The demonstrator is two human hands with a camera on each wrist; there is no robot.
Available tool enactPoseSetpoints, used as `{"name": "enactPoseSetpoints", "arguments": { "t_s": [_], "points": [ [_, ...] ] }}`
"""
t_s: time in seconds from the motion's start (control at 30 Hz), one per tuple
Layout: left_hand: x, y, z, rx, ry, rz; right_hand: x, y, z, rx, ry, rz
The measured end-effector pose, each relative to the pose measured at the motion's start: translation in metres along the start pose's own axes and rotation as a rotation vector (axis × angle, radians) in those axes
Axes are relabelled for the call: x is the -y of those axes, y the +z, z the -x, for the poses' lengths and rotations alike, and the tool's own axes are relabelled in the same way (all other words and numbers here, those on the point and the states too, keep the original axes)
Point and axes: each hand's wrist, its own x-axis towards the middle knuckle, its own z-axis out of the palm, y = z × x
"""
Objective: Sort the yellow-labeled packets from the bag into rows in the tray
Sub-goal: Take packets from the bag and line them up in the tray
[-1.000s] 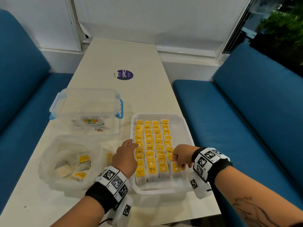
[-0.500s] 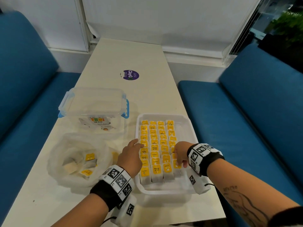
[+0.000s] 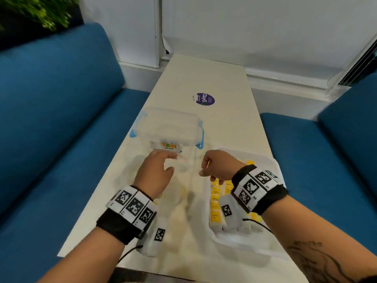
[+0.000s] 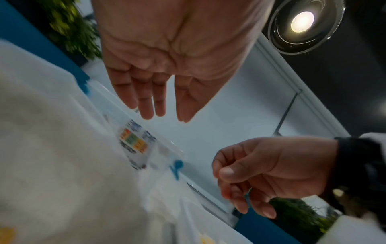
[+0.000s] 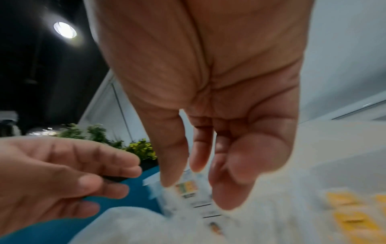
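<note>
Both your hands have left the tray (image 3: pixel 271 245), now under your right wrist: left hand (image 3: pixel 154 174) spread, right hand (image 3: pixel 219 167) loosely curled, both empty over the bag (image 3: pixel 183 203). Likely fetching another packet.

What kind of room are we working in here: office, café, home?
Most likely a café or office lounge booth: a long pale table set between two blue upholstered benches, a round purple brand sticker on the tabletop, potted greenery behind, a recessed ceiling light.
</note>
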Motion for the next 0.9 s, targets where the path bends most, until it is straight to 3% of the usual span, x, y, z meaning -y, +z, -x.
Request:
{"name": "enactPoseSetpoints", "arguments": {
  "t_s": [0.17,0.23,0.33,0.5,0.73,0.9],
  "points": [
    [0.043,-0.034,0.010,-0.131,-0.138,-0.260,0.055,0.041,-0.021,0.068,-0.210,-0.031],
    [0.057,-0.038,0.015,-0.099,-0.201,-0.322,0.070,0.059,-0.029,0.114,-0.277,0.026],
    [0.073,-0.038,0.019,0.051,-0.295,-0.402,0.084,0.088,-0.041,0.147,-0.320,0.183],
    [0.088,-0.041,0.020,0.199,-0.335,-0.369,0.093,0.122,-0.056,0.191,-0.220,0.466],
    [0.085,-0.043,0.029,0.077,-0.177,-0.422,0.098,0.132,-0.069,0.174,-0.054,0.615],
    [0.089,-0.043,0.035,0.063,-0.166,-0.401,0.084,0.148,-0.075,0.134,-0.020,0.686]
  ]
}}
